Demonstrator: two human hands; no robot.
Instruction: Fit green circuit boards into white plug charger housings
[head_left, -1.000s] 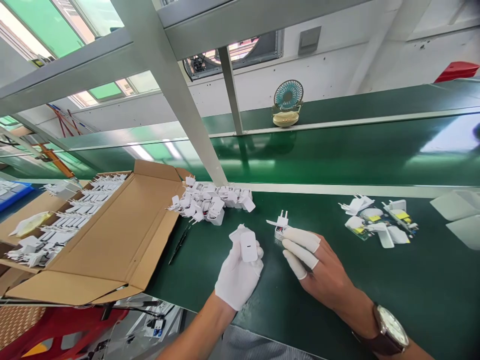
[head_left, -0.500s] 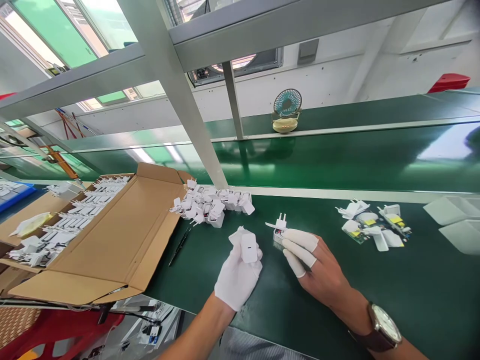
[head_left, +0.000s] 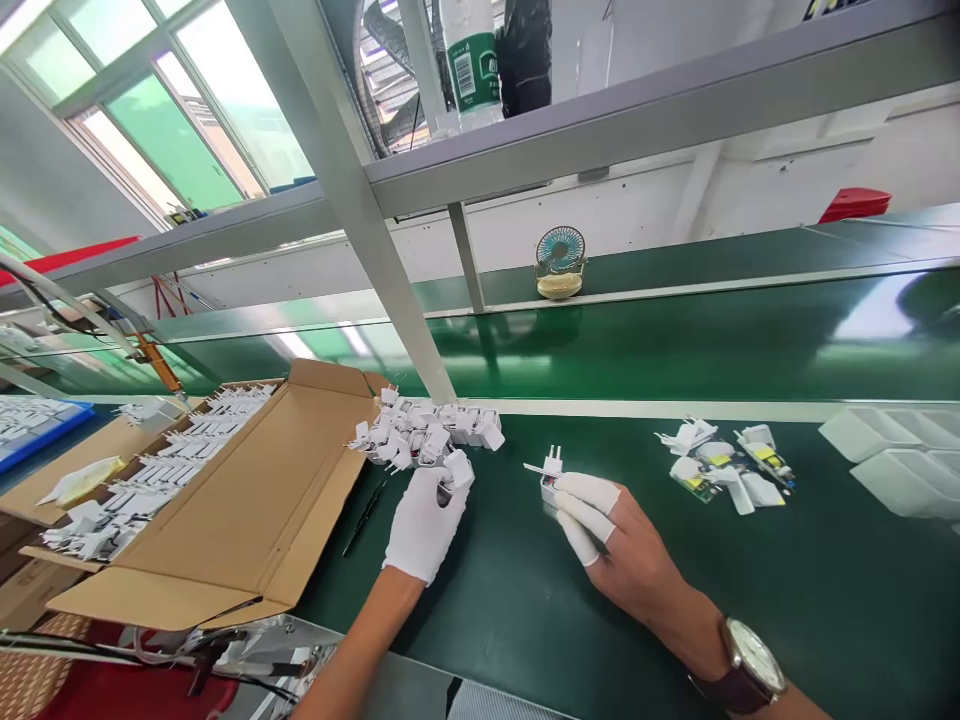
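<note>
The gloved left hand (head_left: 424, 520) is closed on a white charger housing (head_left: 456, 470) at the near edge of the housing pile (head_left: 427, 435). Right of the pile, the right hand (head_left: 622, 545) pinches a plug-pin assembly (head_left: 551, 480) resting on the green bench (head_left: 750, 600). Judged step: part pickup.

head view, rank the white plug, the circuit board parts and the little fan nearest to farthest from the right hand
1. White plug, at the fingertips of the right hand.
2. Circuit board parts, on the table to its right.
3. Little fan, far back on the raised ledge.
</note>
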